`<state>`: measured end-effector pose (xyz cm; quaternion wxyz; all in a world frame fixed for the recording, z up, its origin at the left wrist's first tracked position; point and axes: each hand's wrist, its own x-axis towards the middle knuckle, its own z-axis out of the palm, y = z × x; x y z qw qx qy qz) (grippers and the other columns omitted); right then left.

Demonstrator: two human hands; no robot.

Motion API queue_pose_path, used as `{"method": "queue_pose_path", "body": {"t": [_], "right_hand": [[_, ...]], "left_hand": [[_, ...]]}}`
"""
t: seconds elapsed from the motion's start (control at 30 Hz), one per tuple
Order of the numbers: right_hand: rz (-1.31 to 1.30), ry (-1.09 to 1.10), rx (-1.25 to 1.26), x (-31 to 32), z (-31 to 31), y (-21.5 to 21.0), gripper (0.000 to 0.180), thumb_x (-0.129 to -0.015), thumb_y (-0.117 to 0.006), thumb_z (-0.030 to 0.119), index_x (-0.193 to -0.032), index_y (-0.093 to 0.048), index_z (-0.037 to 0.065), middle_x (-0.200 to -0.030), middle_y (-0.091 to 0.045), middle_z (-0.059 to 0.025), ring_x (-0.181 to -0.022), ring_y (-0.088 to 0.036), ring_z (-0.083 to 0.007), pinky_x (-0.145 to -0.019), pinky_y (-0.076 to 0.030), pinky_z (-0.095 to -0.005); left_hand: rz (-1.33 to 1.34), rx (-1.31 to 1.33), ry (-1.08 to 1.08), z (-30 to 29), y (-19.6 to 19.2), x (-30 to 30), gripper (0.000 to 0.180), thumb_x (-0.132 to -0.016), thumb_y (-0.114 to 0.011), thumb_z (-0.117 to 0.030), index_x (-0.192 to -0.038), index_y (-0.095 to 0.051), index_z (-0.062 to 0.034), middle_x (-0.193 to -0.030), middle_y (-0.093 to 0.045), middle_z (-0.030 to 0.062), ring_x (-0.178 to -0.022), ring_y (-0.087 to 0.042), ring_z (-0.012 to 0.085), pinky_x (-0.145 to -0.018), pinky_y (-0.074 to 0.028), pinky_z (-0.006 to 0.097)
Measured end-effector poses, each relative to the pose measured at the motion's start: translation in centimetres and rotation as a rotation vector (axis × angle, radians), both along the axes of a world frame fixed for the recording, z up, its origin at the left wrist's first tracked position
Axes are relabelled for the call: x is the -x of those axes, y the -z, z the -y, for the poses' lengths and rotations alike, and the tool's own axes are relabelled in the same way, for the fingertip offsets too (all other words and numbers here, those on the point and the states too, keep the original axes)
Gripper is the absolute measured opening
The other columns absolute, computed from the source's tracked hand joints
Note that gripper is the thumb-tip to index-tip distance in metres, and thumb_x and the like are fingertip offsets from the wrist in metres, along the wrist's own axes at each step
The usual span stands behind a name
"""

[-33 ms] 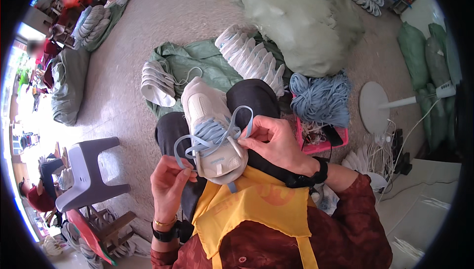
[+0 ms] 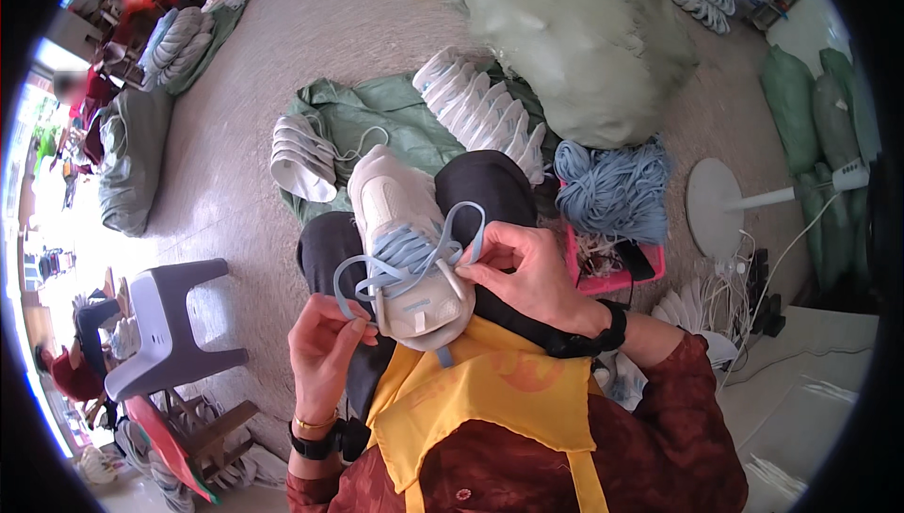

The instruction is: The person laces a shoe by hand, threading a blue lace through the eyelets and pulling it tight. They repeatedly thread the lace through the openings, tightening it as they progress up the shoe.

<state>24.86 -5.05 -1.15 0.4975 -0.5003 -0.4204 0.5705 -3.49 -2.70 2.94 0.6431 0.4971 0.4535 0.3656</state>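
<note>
A cream-white sneaker (image 2: 384,195) rests on my dark-trousered lap, toe pointing away and heel toward me. Its light blue shoelace (image 2: 399,248) is threaded through the front of the lacing, and loose loops stand up on both sides. At the left of the collar, my left hand (image 2: 325,348) is closed in a pinch on one side of the lace. Opposite it, my right hand (image 2: 523,273) pinches the other side close to the collar's right edge. The exact lace tips are hidden by the fingers. A yellow apron (image 2: 490,381) lies under the heel.
A pink basket (image 2: 617,278) beside my right knee holds a bundle of blue laces (image 2: 612,191). Rows of white shoes (image 2: 476,108) lie on a green sheet (image 2: 377,104) ahead. A large pale sack (image 2: 574,42) stands beyond, a grey plastic stool (image 2: 169,325) at left, a white fan (image 2: 716,202) at right.
</note>
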Motion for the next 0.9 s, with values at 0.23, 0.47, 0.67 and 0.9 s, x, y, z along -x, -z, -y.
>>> {"method": "queue_pose_path", "body": {"t": [0.23,0.47,0.67,0.9], "right_hand": [[0.277,0.029,-0.105,-0.1,0.4,-0.9,0.009,-0.092,-0.077,0.000,-0.099,-0.072,-0.003,-0.093,-0.078,-0.0072,-0.086,-0.075,-0.0100,-0.078,-0.061,-0.0259],[0.231,0.027,-0.091,0.2,0.4,-1.0,0.008,-0.094,-0.072,-0.003,-0.101,-0.072,-0.005,-0.099,-0.077,-0.0093,-0.090,-0.074,-0.0130,-0.080,-0.061,-0.0267],[0.239,0.045,-0.053,0.4,0.4,-0.6,0.006,-0.095,-0.069,-0.005,-0.101,-0.071,-0.006,-0.100,-0.075,-0.0084,-0.086,-0.073,-0.0120,-0.079,-0.060,-0.0262],[0.268,0.019,-0.091,0.3,0.7,-0.6,0.010,-0.099,-0.066,-0.005,-0.108,-0.069,-0.006,-0.100,-0.075,-0.0085,-0.088,-0.073,-0.0133,-0.083,-0.061,-0.0278]], "left_hand": [[0.064,0.000,-0.026,-0.1,1.0,0.1,0.010,-0.099,-0.064,0.007,-0.102,-0.057,-0.0005,-0.103,-0.068,0.0083,-0.089,-0.070,0.0136,-0.080,-0.060,0.028],[0.102,-0.056,-0.048,-0.4,2.3,-0.2,0.012,-0.099,-0.064,0.007,-0.100,-0.056,-0.0019,-0.107,-0.070,0.0100,-0.092,-0.071,0.0141,-0.085,-0.060,0.029],[0.169,-0.073,-0.065,-0.4,3.9,-0.2,0.012,-0.097,-0.061,0.012,-0.102,-0.058,0.0019,-0.103,-0.067,0.0070,-0.097,-0.069,0.0138,-0.090,-0.060,0.030],[0.126,-0.135,-0.026,-0.3,3.5,-0.1,0.012,-0.095,-0.064,0.011,-0.098,-0.057,0.0012,-0.103,-0.066,0.0082,-0.094,-0.068,0.0132,-0.086,-0.059,0.029]]}}
